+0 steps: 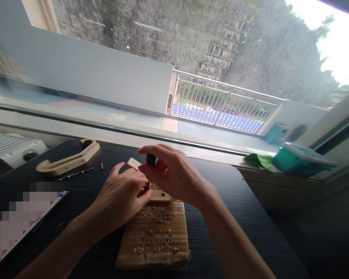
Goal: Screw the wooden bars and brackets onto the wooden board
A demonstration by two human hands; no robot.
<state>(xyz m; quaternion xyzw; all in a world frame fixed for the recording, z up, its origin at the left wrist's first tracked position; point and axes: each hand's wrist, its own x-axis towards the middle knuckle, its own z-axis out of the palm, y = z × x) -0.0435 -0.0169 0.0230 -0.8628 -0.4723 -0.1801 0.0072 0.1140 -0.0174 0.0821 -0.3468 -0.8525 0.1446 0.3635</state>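
My right hand (pixel 171 170) is closed around the black and red handle of a screwdriver-like tool (pixel 151 159), held upright with its thin shaft pointing down. My left hand (pixel 126 190) is closed low beside the shaft, its thumb and fingers on a pale wooden piece (pixel 155 197) that my hands partly hide. A dark round hole shows in the wood. The tool's tip is hidden. Beneath lies a corrugated cardboard pad (pixel 159 248), pitted with holes and strewn with small crumbs.
A curved wooden part (pixel 69 159) lies at the left on the black table (pixel 227 217), near a thin metal rod (pixel 75 173) and a small screw-like piece (pixel 102 166). A flat, blurred-out object (pixel 26 224) is at lower left. On the sill sit a green cloth (pixel 258 161) and a teal box (pixel 299 161).
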